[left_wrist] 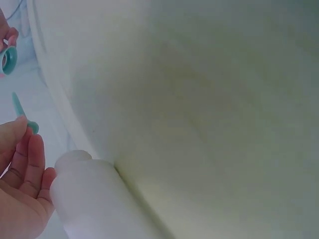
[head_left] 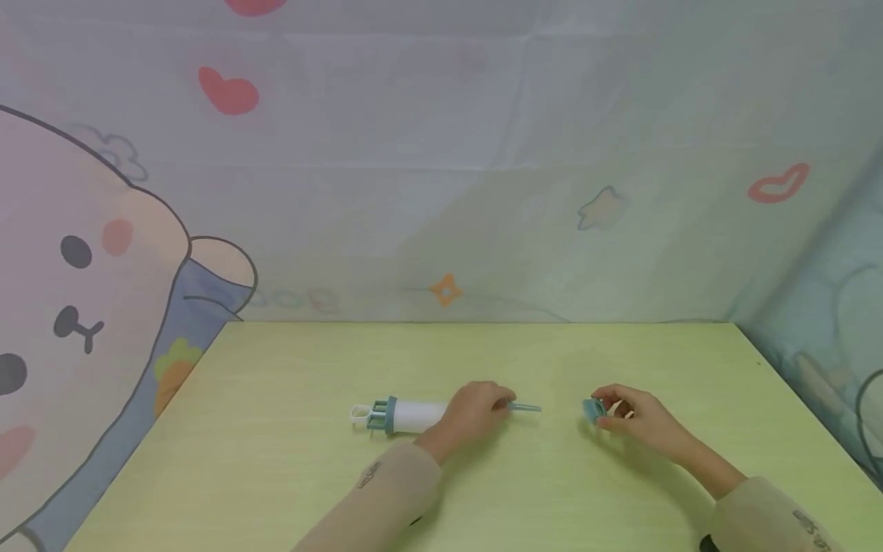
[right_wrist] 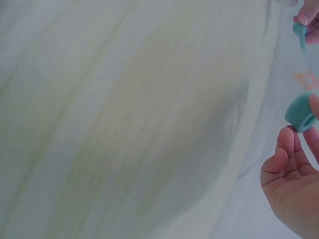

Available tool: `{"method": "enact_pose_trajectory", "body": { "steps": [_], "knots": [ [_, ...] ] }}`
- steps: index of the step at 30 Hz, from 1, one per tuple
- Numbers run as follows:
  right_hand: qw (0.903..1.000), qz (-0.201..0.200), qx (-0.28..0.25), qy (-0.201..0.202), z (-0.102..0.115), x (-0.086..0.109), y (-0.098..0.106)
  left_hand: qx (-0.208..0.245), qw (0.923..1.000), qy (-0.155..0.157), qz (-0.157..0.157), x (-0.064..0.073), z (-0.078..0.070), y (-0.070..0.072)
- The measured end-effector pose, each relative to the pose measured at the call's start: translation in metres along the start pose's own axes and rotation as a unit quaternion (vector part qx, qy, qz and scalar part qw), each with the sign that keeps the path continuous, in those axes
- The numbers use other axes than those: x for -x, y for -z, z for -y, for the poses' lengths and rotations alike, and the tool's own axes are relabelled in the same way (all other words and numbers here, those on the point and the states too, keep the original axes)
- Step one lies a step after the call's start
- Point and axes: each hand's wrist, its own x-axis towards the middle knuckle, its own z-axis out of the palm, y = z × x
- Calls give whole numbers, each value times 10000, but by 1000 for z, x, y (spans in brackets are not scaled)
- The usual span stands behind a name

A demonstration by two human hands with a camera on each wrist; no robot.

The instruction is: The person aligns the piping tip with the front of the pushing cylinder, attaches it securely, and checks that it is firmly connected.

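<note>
With thumb and fingertips, my left hand (head_left: 476, 410) pinches a slim teal pointed nozzle (head_left: 527, 408), its tip toward the right. Under and beside that hand a white plastic tube (head_left: 417, 416) lies on its side; in the left wrist view its narrower neck (left_wrist: 73, 158) shows near the fingers. At the tube's left end are a teal collar (head_left: 391, 415) and a white loop handle (head_left: 360, 415). My right hand (head_left: 638, 418) grips a teal ring-shaped cap (right_wrist: 300, 112) between thumb and fingers, to the right of the nozzle and apart from it.
Both hands work over a pale yellow-green table (head_left: 276, 491). Behind it hangs a patterned cloth (head_left: 414, 153) that meets the table's back edge. A dark cable (head_left: 862, 422) runs down at the far right.
</note>
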Motion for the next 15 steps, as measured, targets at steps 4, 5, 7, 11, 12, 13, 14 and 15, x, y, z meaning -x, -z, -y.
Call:
{"method": "enact_pose_trajectory", "body": {
  "steps": [4,5,7,11,12,13,14,15],
  "knots": [
    [9998,-11,-164,138,9,-1,-7,189,9998,-33,-15,6,0,0],
    [9996,-7,-224,180,12,-2,-8,253,9997,-33,-11,7,-1,1],
    [9992,14,-311,259,17,-2,-12,398,9992,-33,-23,9,-2,1],
    [9979,57,-510,388,24,-5,-19,622,9981,-21,-30,13,-5,4],
    [9975,74,-545,435,26,-5,-20,622,9981,-22,-24,14,-6,4],
    [9971,89,-575,488,27,-6,-22,615,9981,-24,-8,14,-6,5],
    [9965,120,-612,554,29,-6,-24,627,9980,-9,13,15,-6,5],
    [9959,149,-636,628,30,-7,-26,629,9980,2,27,16,-7,5]
  ]
}}
